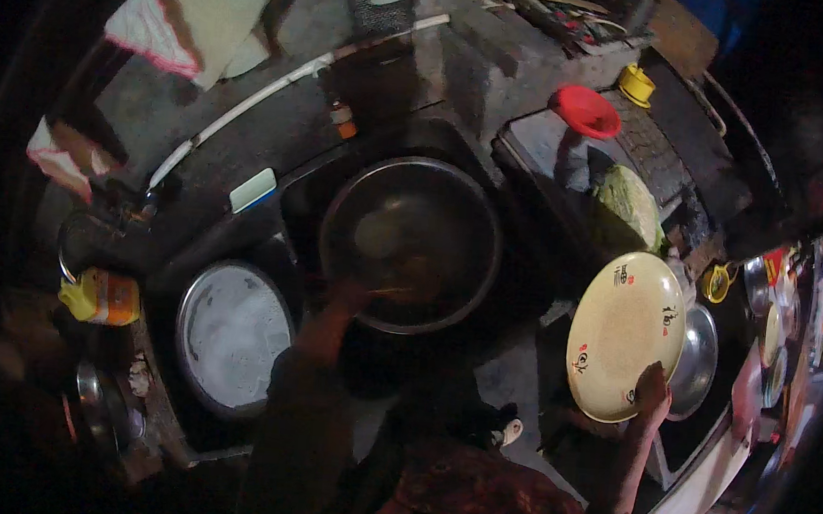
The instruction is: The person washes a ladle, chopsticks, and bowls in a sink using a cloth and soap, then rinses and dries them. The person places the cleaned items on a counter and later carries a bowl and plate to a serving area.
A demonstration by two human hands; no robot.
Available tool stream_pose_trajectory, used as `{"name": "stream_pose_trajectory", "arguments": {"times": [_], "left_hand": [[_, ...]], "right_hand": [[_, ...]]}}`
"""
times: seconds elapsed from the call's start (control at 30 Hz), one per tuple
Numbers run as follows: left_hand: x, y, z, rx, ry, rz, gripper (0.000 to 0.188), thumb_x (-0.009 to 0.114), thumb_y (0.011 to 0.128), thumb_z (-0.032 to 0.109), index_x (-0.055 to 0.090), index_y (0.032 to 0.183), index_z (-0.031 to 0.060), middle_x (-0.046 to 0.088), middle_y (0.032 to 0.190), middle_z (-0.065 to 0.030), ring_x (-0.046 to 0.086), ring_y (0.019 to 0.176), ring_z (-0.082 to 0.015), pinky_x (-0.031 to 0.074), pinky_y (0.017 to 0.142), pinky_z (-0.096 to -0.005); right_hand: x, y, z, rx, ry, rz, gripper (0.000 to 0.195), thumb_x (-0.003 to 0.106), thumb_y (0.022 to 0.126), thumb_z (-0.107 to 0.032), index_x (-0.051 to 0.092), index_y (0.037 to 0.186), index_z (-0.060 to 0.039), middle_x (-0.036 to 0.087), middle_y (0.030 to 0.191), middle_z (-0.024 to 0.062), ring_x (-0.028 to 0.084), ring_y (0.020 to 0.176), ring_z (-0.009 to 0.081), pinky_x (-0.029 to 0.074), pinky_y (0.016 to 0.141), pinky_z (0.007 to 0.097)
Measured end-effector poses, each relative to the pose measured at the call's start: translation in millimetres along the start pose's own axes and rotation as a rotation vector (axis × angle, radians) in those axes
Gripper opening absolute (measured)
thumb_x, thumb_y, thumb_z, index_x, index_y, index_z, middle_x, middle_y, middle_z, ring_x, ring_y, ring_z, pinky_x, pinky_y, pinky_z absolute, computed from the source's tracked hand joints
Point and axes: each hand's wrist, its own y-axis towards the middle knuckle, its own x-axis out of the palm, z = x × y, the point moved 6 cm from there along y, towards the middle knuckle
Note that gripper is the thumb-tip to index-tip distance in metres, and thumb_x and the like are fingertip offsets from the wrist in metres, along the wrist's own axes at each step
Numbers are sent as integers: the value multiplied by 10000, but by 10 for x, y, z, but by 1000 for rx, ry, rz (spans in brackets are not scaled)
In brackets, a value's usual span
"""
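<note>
My right hand grips the lower rim of a cream-yellow oval plate with dark and red characters on it. It holds the plate tilted, over part of a metal bowl. In deep shadow, my left hand is at the near left rim of a large dark wok. A thin, light-coloured strip extends from its fingers into the wok; the dimness hides whether the fingers grip it. The wok's contents are too dark to make out.
Left of the wok is a round metal basin or lid, whitish on top. A yellow-capped jug stands farther left. Behind are a small bottle and a pale block. To the right are a red bowl and a cabbage.
</note>
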Motion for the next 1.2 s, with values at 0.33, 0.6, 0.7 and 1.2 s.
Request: {"name": "stream_pose_trajectory", "arguments": {"times": [0.33, 0.6, 0.7, 1.2], "left_hand": [[-1228, -281, 372, -246, -384, 38, 332, 505, 765, 316, 606, 940, 52, 601, 909, -164, 585, 787, -304, 463, 686, -400], [-1866, -2509, -791, -546, -67, -29, 209, 504, 742, 201, 613, 806, 35, 597, 812, -155, 573, 760, -309, 446, 680, -395], [-2374, -3902, -643, -525, 224, -36, 298, 445, 789, 238, 566, 988, 52, 570, 953, -175, 537, 892, -347, 411, 821, -397], [-1901, -8632, -3781, -1503, 67, 140, 357, 495, 773, 325, 570, 996, 57, 562, 1003, -167, 547, 919, -286, 453, 749, -380]], "right_hand": [[531, 498, -1180, -375, -493, -198, 290, 446, 828, -146, 516, 1072, -7, 571, 993, 128, 559, 888, 212, 442, 750, 303], [1312, 844, -802, -14, 157, -576, 346, 402, 864, -177, 473, 1152, 2, 507, 1118, 133, 521, 955, 187, 436, 776, 299], [1082, 537, -1450, -114, -105, -651, 340, 403, 868, -187, 487, 1150, -18, 532, 1082, 135, 535, 917, 192, 447, 744, 307], [1815, -1065, -2835, -4, 181, -481, 372, 416, 846, -255, 490, 1136, -34, 545, 1073, 106, 535, 926, 215, 424, 781, 305]]}}
